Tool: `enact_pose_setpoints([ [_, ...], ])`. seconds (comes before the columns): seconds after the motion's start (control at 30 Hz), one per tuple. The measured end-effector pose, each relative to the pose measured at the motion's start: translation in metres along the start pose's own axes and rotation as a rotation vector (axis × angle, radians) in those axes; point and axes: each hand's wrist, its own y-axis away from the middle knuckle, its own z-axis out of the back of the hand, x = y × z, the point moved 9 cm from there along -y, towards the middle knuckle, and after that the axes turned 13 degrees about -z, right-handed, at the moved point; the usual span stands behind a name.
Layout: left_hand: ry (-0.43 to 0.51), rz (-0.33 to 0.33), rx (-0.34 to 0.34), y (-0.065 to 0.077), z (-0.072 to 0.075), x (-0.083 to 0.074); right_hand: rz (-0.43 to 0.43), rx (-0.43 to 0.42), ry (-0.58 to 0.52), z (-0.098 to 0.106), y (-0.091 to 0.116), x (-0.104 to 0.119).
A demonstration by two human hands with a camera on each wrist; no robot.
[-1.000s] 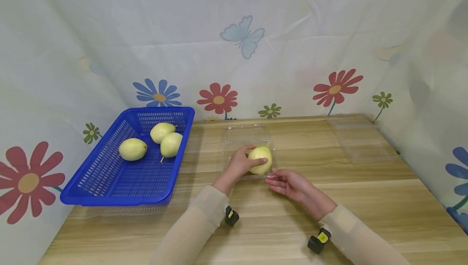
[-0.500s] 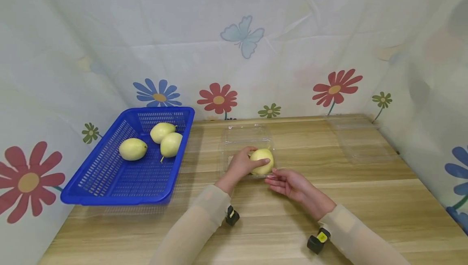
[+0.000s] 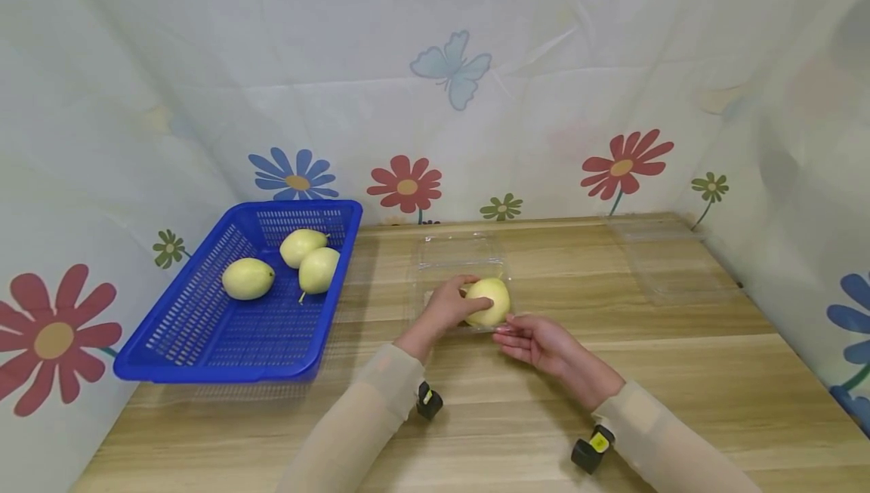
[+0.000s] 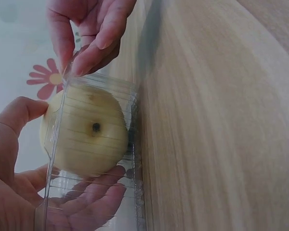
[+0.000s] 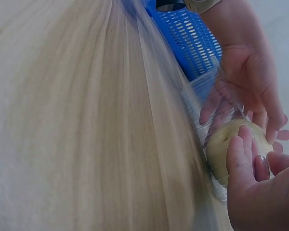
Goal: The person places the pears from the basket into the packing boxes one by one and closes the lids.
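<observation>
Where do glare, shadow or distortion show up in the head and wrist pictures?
Head view: fine glints along the clear box, soft shadow right of the blue basket; left wrist view: grain on the table bends, probably lens distortion; right wrist view: the table looks pale and hazy at left.

Basket (image 3: 258,334) of pears (image 3: 248,279) at my left, one pear (image 3: 494,297) in the container (image 3: 435,272) before me, another container (image 3: 683,266) right

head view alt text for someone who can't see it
A person's left hand holds a yellow pear in an open clear plastic clamshell while the right hand pinches its near corner; a blue basket holding three pears stands left.
</observation>
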Motion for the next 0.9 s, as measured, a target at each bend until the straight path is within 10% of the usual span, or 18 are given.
enact_pose_setpoints([
  [0.9, -0.082, 0.0, 0.061, 0.0035, 0.0039, -0.0092, -0.003, 0.008, 0.004, 0.0014, 0.0018, 0.0006],
])
